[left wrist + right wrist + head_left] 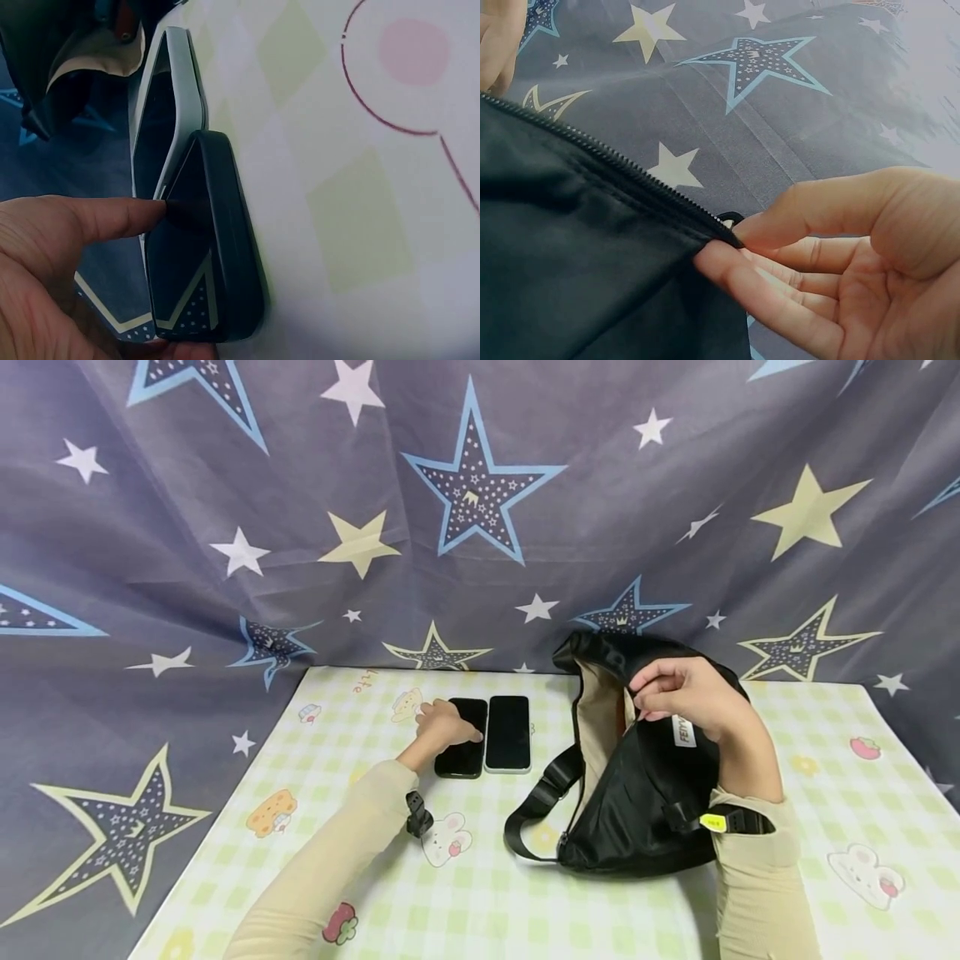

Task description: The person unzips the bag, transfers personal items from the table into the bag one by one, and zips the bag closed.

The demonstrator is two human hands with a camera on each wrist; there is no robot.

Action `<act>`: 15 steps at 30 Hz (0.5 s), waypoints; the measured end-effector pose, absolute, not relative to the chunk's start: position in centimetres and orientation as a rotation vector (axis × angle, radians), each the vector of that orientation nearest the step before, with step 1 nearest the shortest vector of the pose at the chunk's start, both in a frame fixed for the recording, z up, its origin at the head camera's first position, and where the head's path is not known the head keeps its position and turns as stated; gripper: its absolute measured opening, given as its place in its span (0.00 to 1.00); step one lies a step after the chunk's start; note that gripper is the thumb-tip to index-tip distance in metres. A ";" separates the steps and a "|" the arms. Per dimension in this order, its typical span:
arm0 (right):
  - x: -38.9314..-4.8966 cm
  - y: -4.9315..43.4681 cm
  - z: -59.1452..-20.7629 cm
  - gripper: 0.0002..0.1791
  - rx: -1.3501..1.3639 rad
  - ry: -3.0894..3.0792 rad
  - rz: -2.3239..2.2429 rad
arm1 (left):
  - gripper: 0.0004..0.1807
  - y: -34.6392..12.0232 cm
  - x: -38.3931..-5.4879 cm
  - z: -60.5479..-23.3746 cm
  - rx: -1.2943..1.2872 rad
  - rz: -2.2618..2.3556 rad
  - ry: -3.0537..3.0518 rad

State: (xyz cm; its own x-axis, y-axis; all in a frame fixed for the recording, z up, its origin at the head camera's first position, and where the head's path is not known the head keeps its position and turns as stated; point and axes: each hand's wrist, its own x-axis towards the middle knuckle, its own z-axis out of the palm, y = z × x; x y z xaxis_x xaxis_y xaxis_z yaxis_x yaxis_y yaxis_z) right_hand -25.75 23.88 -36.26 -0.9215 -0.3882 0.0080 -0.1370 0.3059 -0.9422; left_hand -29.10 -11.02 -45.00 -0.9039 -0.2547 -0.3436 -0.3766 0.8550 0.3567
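Two phones lie side by side on the table, screens up. My left hand (442,727) holds the left one, a phone in a black case (459,766), with thumb and fingers at its opposite long edges. Right against it is the phone in a pale case (508,735). To their right a black sling bag (645,802) gapes along its zip, its beige lining (594,714) showing. My right hand (693,697) pinches the edge of that opening between thumb and fingers, beside the zip teeth (615,154) in the right wrist view. Inside the bag, a brown strip shows; deeper contents are hidden.
The bag's strap (536,810) loops out to the left over the checked tablecloth (600,918). Behind the table hangs a grey star-patterned cloth (300,468). A white label (683,732) marks the bag's front, next to my right wrist.
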 end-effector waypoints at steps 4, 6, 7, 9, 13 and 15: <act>-25.9 23.7 -36.5 0.16 -0.494 2.341 -1.665 | 0.53 -10.7 -29.1 -45.1 -0.497 0.562 2.759; -25.9 23.7 -36.6 0.16 -0.489 2.344 -1.660 | 0.52 -10.5 -29.2 -45.2 -0.512 0.538 2.766; -25.9 23.7 -36.6 0.16 -0.486 2.347 -1.657 | 0.51 -10.4 -29.2 -45.3 -0.518 0.527 2.768; -25.9 23.7 -36.6 0.16 -0.482 2.350 -1.651 | 0.48 -10.1 -29.3 -45.5 -0.532 0.513 2.765; -25.8 23.6 -36.6 0.16 -0.476 2.361 -1.638 | 0.46 -9.8 -29.4 -45.7 -0.576 0.516 2.758; -25.8 23.6 -36.5 0.16 -0.474 2.365 -1.635 | 0.46 -9.7 -29.4 -45.6 -0.595 0.522 2.759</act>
